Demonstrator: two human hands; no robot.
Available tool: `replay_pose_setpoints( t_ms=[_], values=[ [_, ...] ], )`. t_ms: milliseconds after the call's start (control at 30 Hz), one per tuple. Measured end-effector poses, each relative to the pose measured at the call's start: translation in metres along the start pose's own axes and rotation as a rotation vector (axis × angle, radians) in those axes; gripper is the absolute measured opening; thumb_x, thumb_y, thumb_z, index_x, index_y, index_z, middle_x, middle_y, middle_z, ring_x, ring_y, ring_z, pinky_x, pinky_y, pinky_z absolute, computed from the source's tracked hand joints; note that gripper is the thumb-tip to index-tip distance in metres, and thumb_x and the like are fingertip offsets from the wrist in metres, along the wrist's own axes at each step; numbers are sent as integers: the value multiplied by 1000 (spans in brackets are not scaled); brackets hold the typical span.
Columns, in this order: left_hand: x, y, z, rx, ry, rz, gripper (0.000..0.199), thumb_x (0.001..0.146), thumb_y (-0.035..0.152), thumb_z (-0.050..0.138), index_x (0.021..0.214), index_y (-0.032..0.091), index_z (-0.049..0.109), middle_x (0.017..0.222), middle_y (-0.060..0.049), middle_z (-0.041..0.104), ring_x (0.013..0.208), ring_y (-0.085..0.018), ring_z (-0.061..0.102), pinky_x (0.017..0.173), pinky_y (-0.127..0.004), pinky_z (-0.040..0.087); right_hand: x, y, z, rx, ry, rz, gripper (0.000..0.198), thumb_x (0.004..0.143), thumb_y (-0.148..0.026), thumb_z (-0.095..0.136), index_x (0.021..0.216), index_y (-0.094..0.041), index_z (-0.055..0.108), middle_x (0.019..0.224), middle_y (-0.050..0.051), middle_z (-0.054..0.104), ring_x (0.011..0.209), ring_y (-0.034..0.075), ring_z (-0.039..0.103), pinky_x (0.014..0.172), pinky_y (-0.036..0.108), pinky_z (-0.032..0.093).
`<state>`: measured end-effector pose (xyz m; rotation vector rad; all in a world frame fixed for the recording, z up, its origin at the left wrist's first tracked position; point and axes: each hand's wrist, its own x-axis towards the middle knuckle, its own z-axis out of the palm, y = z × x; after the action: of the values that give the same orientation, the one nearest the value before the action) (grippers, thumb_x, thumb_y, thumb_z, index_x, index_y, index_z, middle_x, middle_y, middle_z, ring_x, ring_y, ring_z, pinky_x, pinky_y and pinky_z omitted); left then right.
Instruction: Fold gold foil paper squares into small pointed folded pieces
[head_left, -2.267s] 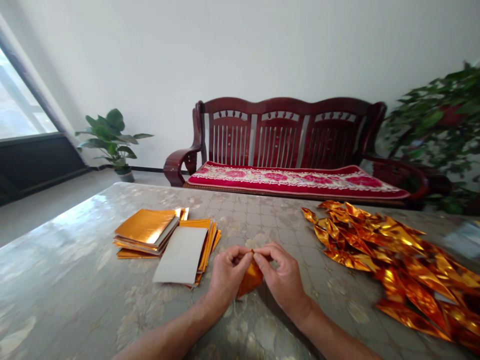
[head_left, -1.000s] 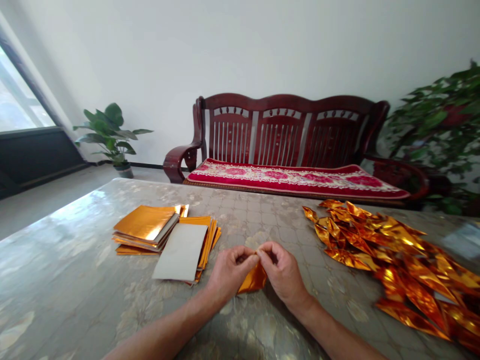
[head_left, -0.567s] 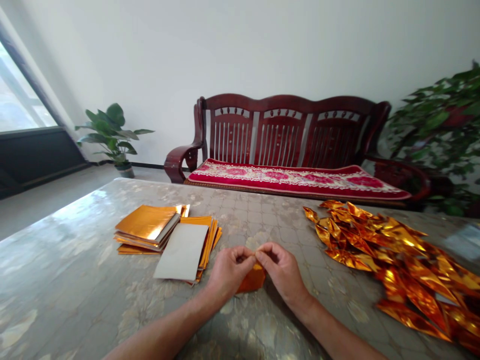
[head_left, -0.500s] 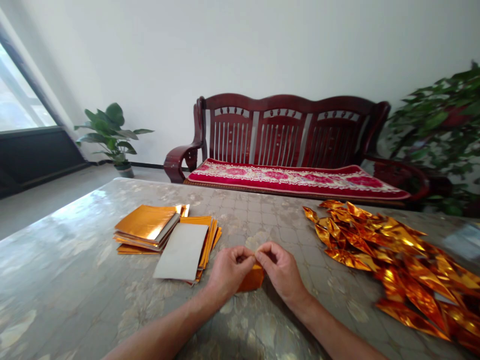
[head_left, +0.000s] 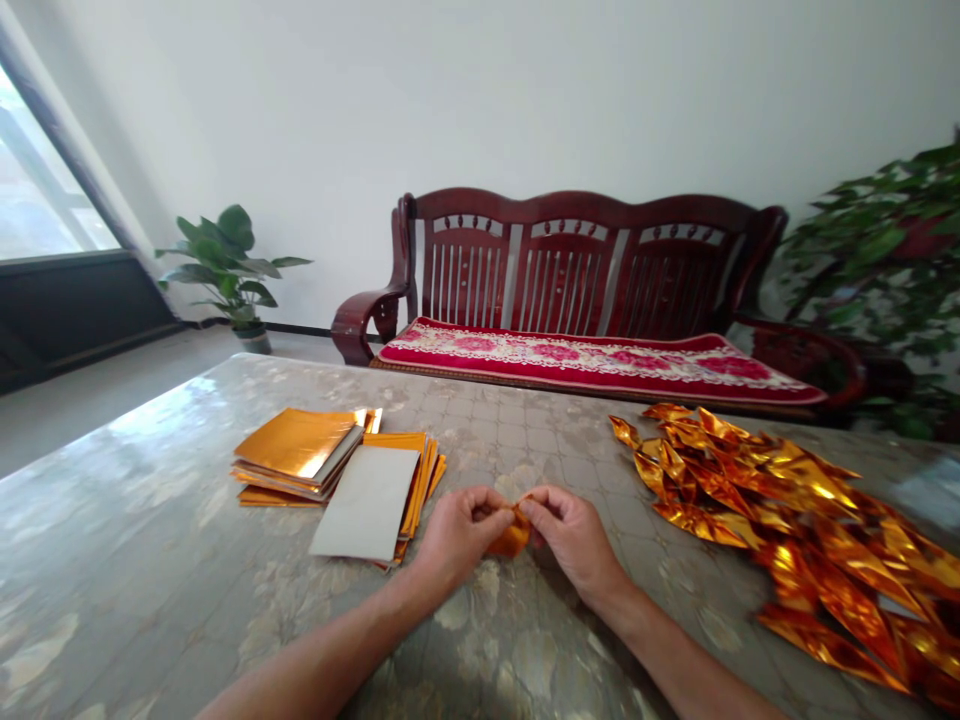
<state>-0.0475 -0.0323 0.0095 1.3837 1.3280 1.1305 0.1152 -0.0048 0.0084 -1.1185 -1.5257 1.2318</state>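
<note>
Between my two hands is a sheet of gold foil paper [head_left: 509, 538], bent and partly hidden by my fingers. My left hand [head_left: 466, 530] pinches its upper left part between thumb and fingers. At its upper right edge, my right hand [head_left: 566, 535] pinches it too, with the fingertips of both hands close together. Left of my left hand lies a stack of foil paper [head_left: 365, 505] with a grey-white back facing up. Beyond it sits another stack of foil paper [head_left: 296, 443], gold side up. A heap of folded gold foil pieces [head_left: 810, 520] spreads out on the right.
The table [head_left: 187, 600] has a glossy, floral-patterned cover. Behind it stands a dark red wooden bench [head_left: 559, 270] with a red floral cushion [head_left: 592, 357]. Potted plants stand at the left [head_left: 236, 265] and right [head_left: 892, 250]. A blurred clear object [head_left: 930, 490] lies at the right edge.
The foil paper between my hands has been bent further and shows less of its front. My right hand has shifted slightly right and turned at the fingertips.
</note>
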Motion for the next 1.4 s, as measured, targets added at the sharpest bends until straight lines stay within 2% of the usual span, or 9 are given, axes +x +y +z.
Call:
replay_pose_setpoints(
  t_ms=[133,233,367,567,767,1067,1267,1400],
  values=[
    [1,6,-6,-275,-63,-11,41,87,50,53,96,13,70,74,-2,65,66,-13,58,62,-22,45,4,4,-6,108,117,24,37,75,-52,70,66,-17,63,55,-2,57,51,12,47,48,24,39],
    [1,6,-11,-333,-80,0,40,85,47,59,107,15,70,78,-1,64,62,-10,55,59,-21,45,5,5,-8,211,153,72,39,72,-54,74,66,-17,63,55,-2,57,50,12,47,47,23,38],
    [1,0,-16,-258,-112,138,33,88,39,60,110,17,72,78,-1,64,63,-10,54,64,-22,47,4,3,-8,254,149,95,40,69,-54,76,65,-16,64,54,-2,57,49,11,46,46,23,37],
    [2,-1,-24,-120,-195,342,23,87,26,62,104,19,76,85,-4,65,72,-13,59,66,-22,47,2,3,-5,243,123,114,43,69,-56,77,62,-16,62,53,-2,56,48,11,46,45,22,37],
    [4,0,-30,-7,-208,447,18,83,14,66,94,21,78,80,-2,69,77,-14,63,73,-24,47,3,5,-5,240,87,124,41,72,-53,75,62,-16,63,51,-1,56,47,9,44,45,21,34],
    [3,-4,-29,51,-179,474,10,84,18,68,88,20,77,83,-3,73,79,-14,65,74,-23,48,3,6,-6,317,115,148,41,65,-53,80,65,-16,63,50,-4,51,45,7,39,40,18,29],
    [2,-8,-29,146,-49,462,10,86,20,64,85,18,74,81,-3,71,78,-14,64,74,-24,48,4,7,-8,354,137,125,39,64,-50,82,72,-15,67,53,-3,57,48,9,47,44,19,39],
    [3,-13,-30,180,46,365,10,83,21,63,79,18,72,76,-2,70,72,-14,63,69,-24,47,4,9,-9,323,126,131,37,63,-47,82,76,-16,67,55,-1,63,50,11,53,46,21,44]
  ],
)
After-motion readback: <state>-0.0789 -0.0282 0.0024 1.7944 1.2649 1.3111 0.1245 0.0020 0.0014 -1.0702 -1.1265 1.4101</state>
